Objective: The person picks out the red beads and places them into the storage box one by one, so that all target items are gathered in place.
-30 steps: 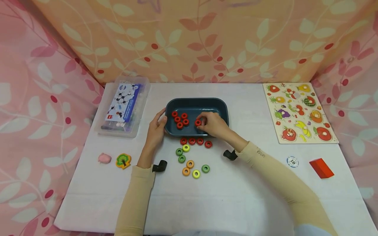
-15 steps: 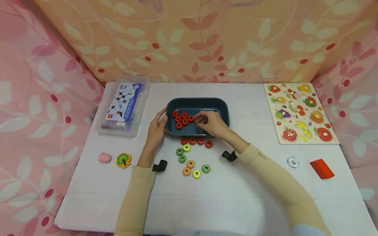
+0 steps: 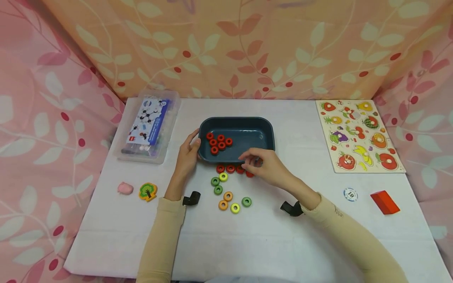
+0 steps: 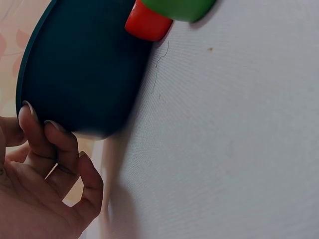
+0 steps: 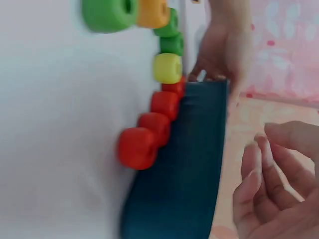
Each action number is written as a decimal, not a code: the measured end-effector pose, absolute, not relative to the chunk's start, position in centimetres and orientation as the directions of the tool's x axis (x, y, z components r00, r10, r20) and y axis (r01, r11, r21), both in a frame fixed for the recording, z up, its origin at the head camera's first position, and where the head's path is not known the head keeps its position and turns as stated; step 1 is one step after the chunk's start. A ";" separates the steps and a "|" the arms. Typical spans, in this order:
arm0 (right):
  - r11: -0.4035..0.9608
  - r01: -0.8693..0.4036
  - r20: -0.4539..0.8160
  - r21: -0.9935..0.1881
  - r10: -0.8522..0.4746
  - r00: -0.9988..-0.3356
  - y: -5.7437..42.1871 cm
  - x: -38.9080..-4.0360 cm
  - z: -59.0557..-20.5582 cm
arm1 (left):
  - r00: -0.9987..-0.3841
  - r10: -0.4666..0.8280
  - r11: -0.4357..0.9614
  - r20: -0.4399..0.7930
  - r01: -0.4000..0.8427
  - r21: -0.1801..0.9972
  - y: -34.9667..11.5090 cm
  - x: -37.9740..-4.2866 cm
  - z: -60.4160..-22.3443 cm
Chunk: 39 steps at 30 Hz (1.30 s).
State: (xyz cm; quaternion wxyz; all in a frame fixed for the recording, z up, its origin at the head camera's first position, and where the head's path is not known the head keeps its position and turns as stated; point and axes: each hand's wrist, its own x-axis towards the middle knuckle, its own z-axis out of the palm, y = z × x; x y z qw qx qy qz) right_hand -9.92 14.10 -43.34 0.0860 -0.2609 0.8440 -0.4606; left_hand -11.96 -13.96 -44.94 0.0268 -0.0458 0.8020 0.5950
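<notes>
My left hand [image 3: 187,155] grips the left end of a dark blue rectangular tray [image 3: 244,133]; its curled fingertips [image 4: 65,144] lie against the tray wall in the left wrist view. Several red ring beads [image 3: 214,153] sit together in the tray's left half. With nothing between its loosely bent fingers, my right hand [image 3: 267,167] hovers over the tray's near right edge. Below it is a row of red beads [image 5: 137,149] along the tray's near side, partly hidden in the head view. Closer to me lie green [image 3: 246,205], yellow [image 3: 235,212] and orange [image 3: 223,209] beads.
A clear plastic case [image 3: 148,124] stands back left, a wooden fruit puzzle board [image 3: 361,137] back right. A pink toy [image 3: 125,188] and a tree piece [image 3: 148,192] lie left; a round chip [image 3: 350,194] and red block [image 3: 385,202] lie right. Patterned cloth surrounds the table.
My right hand set a red bead beside the others in the tray and let it go, then moved back toward me and right, over the near rim. The left hand kept its place.
</notes>
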 end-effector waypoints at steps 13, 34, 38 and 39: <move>0.729 -0.275 -0.148 -0.627 -0.458 -0.876 15.7 -7.0 -45.5 | -0.995 -0.042 0.274 -0.091 -0.099 0.957 -14.0 -12.0 -45.2; 0.475 -0.437 0.086 -0.763 -0.596 -0.798 14.6 -8.3 -46.3 | -0.996 -0.035 0.260 -0.080 -0.086 0.962 -14.1 -11.9 -45.2; 0.477 -0.490 0.213 -0.729 -0.522 -0.826 13.8 -9.4 -45.4 | -0.996 -0.033 0.256 -0.085 -0.090 0.962 -14.1 -12.0 -45.2; 0.488 -0.489 0.223 -0.723 -0.504 -0.834 13.6 -9.8 -45.2 | -0.996 -0.032 0.255 -0.085 -0.090 0.963 -14.1 -12.0 -45.2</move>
